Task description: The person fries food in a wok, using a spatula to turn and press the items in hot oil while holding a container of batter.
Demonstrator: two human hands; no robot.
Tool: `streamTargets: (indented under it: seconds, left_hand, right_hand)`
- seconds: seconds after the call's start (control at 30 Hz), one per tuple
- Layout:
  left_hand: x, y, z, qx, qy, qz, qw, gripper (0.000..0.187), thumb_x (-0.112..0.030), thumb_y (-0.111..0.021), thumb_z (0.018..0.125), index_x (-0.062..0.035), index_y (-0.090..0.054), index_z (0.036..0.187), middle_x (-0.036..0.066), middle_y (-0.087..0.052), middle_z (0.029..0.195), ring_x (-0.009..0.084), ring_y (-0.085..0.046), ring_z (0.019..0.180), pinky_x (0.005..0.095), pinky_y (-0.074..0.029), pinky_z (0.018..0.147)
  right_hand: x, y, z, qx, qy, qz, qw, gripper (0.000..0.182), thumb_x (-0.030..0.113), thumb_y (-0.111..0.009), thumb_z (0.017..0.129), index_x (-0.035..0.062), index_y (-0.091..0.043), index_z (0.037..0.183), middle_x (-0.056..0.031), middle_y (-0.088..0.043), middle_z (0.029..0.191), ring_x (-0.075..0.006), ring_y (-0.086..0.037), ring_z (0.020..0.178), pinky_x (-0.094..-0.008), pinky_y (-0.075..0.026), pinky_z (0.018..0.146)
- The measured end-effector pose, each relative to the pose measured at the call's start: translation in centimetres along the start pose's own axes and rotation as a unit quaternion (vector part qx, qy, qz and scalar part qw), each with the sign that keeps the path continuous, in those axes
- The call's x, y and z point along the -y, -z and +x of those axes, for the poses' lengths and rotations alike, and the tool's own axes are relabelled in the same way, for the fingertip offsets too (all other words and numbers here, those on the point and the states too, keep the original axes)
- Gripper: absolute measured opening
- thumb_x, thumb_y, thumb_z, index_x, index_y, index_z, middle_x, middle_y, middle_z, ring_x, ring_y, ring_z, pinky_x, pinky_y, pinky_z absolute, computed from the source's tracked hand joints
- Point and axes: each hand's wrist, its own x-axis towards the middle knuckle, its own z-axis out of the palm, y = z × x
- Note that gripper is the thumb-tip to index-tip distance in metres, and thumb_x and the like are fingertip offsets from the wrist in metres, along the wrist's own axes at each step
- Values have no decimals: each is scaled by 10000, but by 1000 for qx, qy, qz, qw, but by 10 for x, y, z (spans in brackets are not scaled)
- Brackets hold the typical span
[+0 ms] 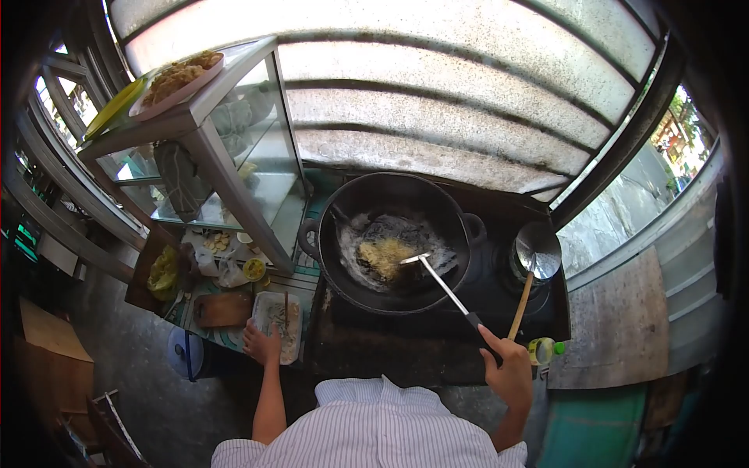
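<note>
Setting: a street-side cooking stall seen from above, under a curved, grimy translucent awning [437, 101], with a person in a striped shirt [367, 425] standing at the counter.

Right hand: the right hand [509, 366] is closed around the dark handle of a long metal spatula [441, 285], index finger laid along the grip; the shaft slants up and to the left into the pan.

Wok: a large black wok [390, 234] with two side handles sits on the dark stove top [374, 343]; the spatula's blade rests at the edge of a yellow heap of food [384, 256] lying in the middle of the pan amid pale, foamy oil.

Left hand: the left hand [261, 343] rests, fingers spread, on the near edge of a shallow pale tray [278, 316] on the left-hand worktop; whether it grips the rim cannot be told.

Beside the stove: a metal strainer ladle [537, 251] with a wooden handle lies over a pot to the right of the wok, and a small green-capped bottle [544, 350] lies just beside the right hand.

Worktop: a wooden cutting board [222, 309] sits just left of the tray, with a bunch of greens [164, 273] farther left.

Display case: a glass cabinet [234, 171] stands behind the worktop, a plate of fried food [178, 78] on its top.
</note>
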Motion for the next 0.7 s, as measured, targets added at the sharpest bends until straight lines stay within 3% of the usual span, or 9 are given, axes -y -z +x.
streamTargets:
  seconds: [0.27, 0.7]
  left_hand:
    - [-1, 4, -1, 5, 3, -12, 1000, 661, -451, -648, 799, -114, -394, 1308, 116, -481, 1239, 295, -450, 1178, 481, -362, 938]
    - [2, 1, 0, 7, 3, -10, 1000, 671, -458, -638, 801, -107, -389, 1316, 123, -480, 1254, 306, -450, 1177, 480, -362, 937]
  right_hand:
    - [19, -9, 4, 35, -8, -34, 999, 459, 66, -649, 795, 162, -605, 1241, -122, -515, 658, -299, -557, 592, -409, -428, 570]
    - [20, -51, 23, -46, -7, -15, 999, 418, 76, -627, 813, 137, -613, 1227, -133, -547, 685, -309, -592, 642, -415, -460, 612]
